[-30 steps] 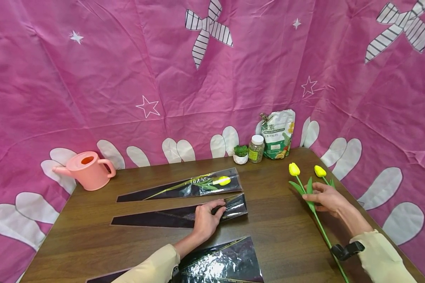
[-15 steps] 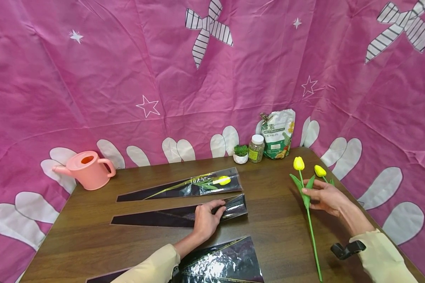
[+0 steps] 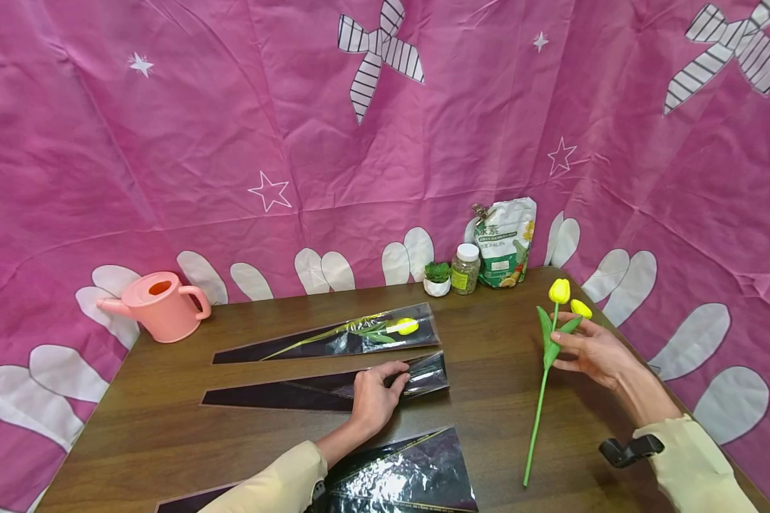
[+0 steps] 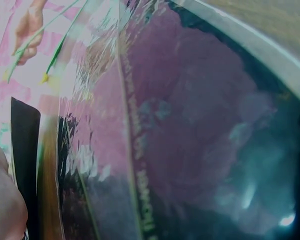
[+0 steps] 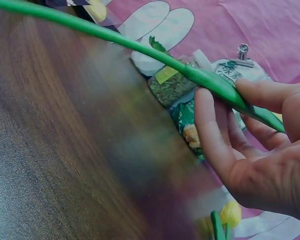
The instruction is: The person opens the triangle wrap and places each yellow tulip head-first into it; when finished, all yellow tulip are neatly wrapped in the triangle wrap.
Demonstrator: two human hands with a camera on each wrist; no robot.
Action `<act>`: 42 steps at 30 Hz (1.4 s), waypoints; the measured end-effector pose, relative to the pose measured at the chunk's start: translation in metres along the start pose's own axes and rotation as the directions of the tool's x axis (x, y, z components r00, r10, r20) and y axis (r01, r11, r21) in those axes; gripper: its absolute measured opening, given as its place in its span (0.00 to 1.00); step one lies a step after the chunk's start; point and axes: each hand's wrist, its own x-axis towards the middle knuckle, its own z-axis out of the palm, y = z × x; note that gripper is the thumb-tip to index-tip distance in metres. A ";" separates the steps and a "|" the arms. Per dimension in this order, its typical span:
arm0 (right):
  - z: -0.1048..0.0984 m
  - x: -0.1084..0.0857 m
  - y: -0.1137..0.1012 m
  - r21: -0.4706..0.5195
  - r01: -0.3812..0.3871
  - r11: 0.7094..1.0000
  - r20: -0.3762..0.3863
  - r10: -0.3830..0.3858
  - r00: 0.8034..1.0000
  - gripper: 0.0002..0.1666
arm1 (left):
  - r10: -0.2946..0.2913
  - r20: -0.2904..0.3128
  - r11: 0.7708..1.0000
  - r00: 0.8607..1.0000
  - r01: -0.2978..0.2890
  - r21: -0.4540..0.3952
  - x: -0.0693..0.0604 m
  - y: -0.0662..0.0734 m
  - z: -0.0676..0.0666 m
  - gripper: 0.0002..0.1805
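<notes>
My right hand pinches an artificial yellow tulip by its leaves, just under the bloom. Its stem angles down toward the front, and in the right wrist view the green stem crosses the top. With thumb and fingers, my left hand grips the middle black flower sleeve near its wide end. Beyond it lies another sleeve with a yellow tulip inside. A third, shiny sleeve lies in front, partly behind my left forearm. A second loose tulip is partly hidden behind my right hand.
A pink watering can stands at the back left of the wooden table. At the back right are a small potted plant, a white-lidded jar and a green-and-white pouch. Pink cloth hangs behind.
My right hand has turned the tulip: its stem's lower end has swung left and its bloom has shifted up and right. My left hand stays on the middle sleeve.
</notes>
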 end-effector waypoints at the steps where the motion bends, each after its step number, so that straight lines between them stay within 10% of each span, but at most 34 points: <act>1: 0.000 0.000 0.000 0.009 0.008 1.000 0.004 -0.008 1.000 0.18 | -0.001 -0.001 1.000 1.000 0.001 -0.001 0.000 0.000 0.000 0.08; 23: 0.003 0.006 -0.007 0.353 0.235 0.905 -0.060 -0.229 0.972 0.17 | -0.023 -0.008 1.000 1.000 0.023 -0.013 0.002 0.003 0.000 0.07; 42: 0.027 0.018 0.010 0.472 0.392 0.789 -0.358 -0.235 0.904 0.19 | -0.007 -0.036 1.000 0.999 0.006 -0.021 0.000 0.000 0.003 0.07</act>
